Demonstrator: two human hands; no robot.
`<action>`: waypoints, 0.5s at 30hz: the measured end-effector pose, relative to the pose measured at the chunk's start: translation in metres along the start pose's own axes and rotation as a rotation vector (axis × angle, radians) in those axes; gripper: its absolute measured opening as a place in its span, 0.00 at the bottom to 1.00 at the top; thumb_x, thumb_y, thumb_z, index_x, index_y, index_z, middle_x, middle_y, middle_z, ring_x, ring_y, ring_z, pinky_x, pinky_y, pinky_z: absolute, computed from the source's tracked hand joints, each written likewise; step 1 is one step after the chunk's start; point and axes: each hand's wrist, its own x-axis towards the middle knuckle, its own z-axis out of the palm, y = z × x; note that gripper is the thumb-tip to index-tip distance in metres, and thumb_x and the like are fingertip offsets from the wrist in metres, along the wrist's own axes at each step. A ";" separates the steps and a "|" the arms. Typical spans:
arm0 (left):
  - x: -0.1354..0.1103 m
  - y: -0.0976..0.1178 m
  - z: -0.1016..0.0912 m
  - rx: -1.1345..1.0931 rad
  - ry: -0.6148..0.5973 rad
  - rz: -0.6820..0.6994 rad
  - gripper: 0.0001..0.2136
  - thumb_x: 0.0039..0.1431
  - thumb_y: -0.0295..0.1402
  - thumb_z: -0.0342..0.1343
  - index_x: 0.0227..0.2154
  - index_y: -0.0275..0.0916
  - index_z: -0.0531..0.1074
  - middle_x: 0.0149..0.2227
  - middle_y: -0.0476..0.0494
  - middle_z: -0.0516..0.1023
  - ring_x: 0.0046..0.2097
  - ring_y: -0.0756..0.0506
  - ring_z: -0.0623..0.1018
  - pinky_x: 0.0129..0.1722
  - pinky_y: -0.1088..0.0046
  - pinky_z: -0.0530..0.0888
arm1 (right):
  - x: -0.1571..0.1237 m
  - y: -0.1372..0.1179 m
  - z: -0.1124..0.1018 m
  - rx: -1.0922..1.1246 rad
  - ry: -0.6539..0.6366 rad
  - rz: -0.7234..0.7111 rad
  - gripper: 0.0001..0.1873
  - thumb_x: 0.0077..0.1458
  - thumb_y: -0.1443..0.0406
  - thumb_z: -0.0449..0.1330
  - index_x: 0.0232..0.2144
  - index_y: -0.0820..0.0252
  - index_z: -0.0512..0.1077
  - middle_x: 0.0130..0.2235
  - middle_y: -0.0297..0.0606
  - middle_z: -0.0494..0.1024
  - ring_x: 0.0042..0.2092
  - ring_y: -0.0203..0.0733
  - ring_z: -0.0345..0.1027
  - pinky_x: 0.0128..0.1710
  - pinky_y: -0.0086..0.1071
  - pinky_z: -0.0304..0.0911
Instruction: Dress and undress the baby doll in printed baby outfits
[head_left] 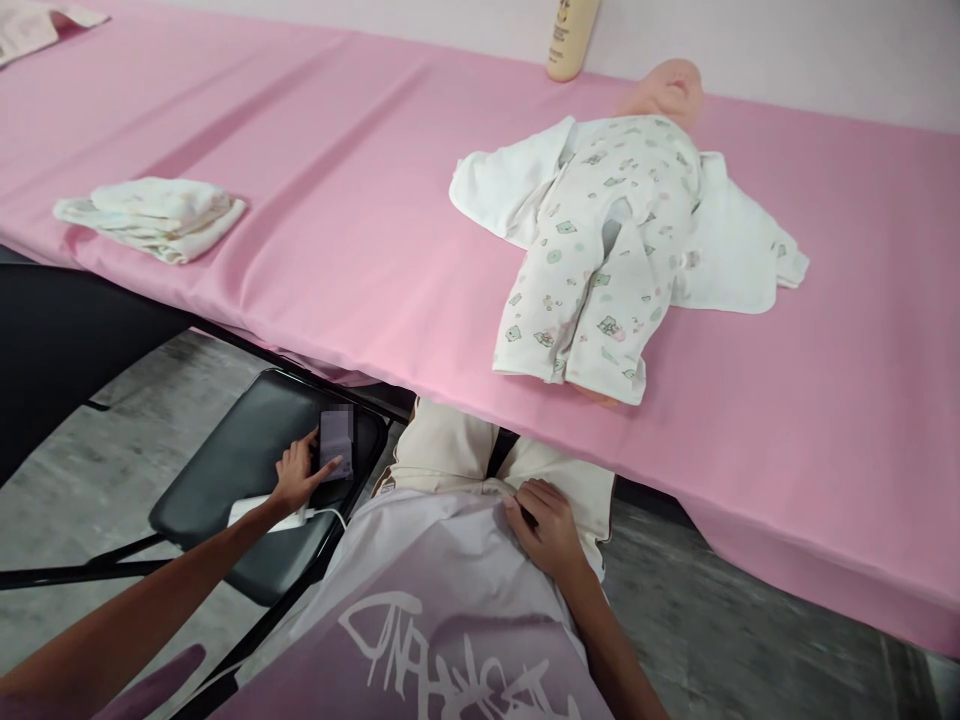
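My left hand (301, 472) reaches down to a black chair at my left, its fingers apart. Its thumb lies on the screen of a phone (337, 450), and its other fingers touch the phone's left edge. My right hand (547, 525) rests on my lap at the hem of my shirt (450, 540). Its fingers are curled in, and whether they pinch anything is hidden. On the table in front of me a baby doll (667, 90) lies on its back, its legs in patterned white trousers (577, 290). A white top (739, 240) spreads out at both its sides.
The table has a pink cover (337, 200). A folded patterned cloth (154, 215) lies at its left, a yellowish bottle (570, 40) stands by the wall. The black chair (225, 460) holds a white power bank (262, 512) with a white cable. A black chair back (67, 340) is at far left.
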 end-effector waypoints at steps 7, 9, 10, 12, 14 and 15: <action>0.000 0.006 -0.001 0.009 0.001 -0.006 0.52 0.56 0.69 0.52 0.73 0.35 0.60 0.56 0.29 0.72 0.56 0.24 0.74 0.58 0.44 0.69 | 0.000 0.000 0.000 0.011 0.003 0.004 0.17 0.75 0.67 0.57 0.29 0.56 0.69 0.27 0.33 0.70 0.30 0.40 0.61 0.35 0.37 0.58; 0.000 0.006 -0.001 0.009 -0.001 -0.008 0.52 0.55 0.70 0.54 0.73 0.35 0.61 0.56 0.28 0.73 0.56 0.24 0.73 0.59 0.44 0.69 | 0.000 0.000 0.000 0.015 0.005 0.000 0.17 0.75 0.67 0.57 0.29 0.56 0.69 0.27 0.34 0.71 0.30 0.40 0.61 0.35 0.37 0.58; 0.000 0.006 -0.001 0.009 0.000 -0.011 0.52 0.55 0.69 0.54 0.73 0.35 0.61 0.56 0.28 0.73 0.56 0.24 0.73 0.59 0.44 0.68 | 0.000 0.000 0.000 0.015 0.005 -0.001 0.17 0.75 0.67 0.57 0.29 0.55 0.69 0.27 0.34 0.71 0.30 0.40 0.61 0.35 0.37 0.58; 0.000 0.006 0.000 0.000 -0.003 -0.019 0.51 0.56 0.68 0.53 0.73 0.36 0.61 0.57 0.28 0.73 0.57 0.24 0.73 0.59 0.44 0.68 | 0.000 0.000 0.000 0.012 0.000 0.001 0.17 0.74 0.67 0.57 0.29 0.55 0.69 0.27 0.33 0.71 0.30 0.40 0.61 0.36 0.37 0.58; 0.001 0.004 0.000 -0.026 -0.006 -0.033 0.47 0.61 0.66 0.49 0.73 0.37 0.61 0.58 0.29 0.74 0.58 0.25 0.74 0.61 0.44 0.67 | 0.000 0.000 0.000 0.007 -0.003 0.004 0.18 0.74 0.67 0.57 0.28 0.55 0.68 0.27 0.33 0.70 0.30 0.40 0.62 0.36 0.37 0.59; 0.002 0.002 0.000 -0.044 -0.009 -0.042 0.45 0.63 0.65 0.46 0.73 0.38 0.61 0.58 0.30 0.74 0.58 0.26 0.74 0.61 0.44 0.67 | 0.000 0.000 0.000 0.006 -0.003 0.004 0.18 0.74 0.67 0.57 0.28 0.55 0.68 0.26 0.33 0.70 0.30 0.40 0.62 0.36 0.37 0.59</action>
